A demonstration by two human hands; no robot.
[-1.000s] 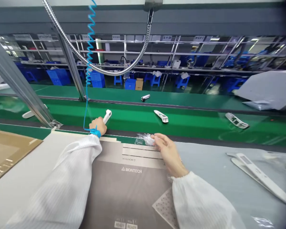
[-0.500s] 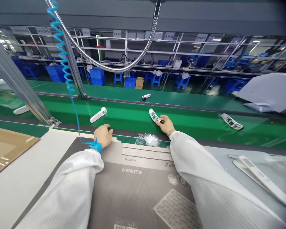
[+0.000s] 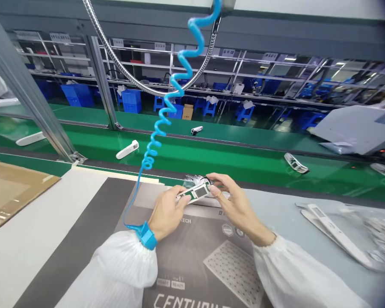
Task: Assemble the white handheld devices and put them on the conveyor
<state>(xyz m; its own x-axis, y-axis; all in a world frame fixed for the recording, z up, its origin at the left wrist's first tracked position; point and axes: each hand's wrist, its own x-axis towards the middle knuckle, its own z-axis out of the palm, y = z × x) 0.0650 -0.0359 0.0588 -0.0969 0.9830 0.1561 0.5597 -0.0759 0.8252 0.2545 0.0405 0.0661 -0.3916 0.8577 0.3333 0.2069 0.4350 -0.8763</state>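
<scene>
Both hands hold a slim white device housing [image 3: 199,192] above the printed grey box [image 3: 199,239]. Its inside faces up, showing a green circuit board and a small grey screen. My left hand [image 3: 167,211] is closed on the left end, thumb on the board. At the right end, my right hand [image 3: 235,203] pinches the housing between thumb and fingers, near a thin black wire. A blue wrist strap [image 3: 146,236] with a coiled cord [image 3: 162,122] is on my left wrist. Just behind the housing lies crumpled clear plastic [image 3: 191,180], partly hidden.
Along the green belt [image 3: 211,156] lie a closed white device [image 3: 127,150], another [image 3: 30,138] at left, and open housings [image 3: 296,163] at right. White shell parts [image 3: 336,235] and plastic bags [image 3: 372,224] lie right. Cardboard [image 3: 19,188] is left; a metal post [image 3: 28,85] rises there.
My right hand has brought the open housing from the belt toward me over the box. My left hand has moved right and gripped its other end. The remaining belt pieces have shifted left.
</scene>
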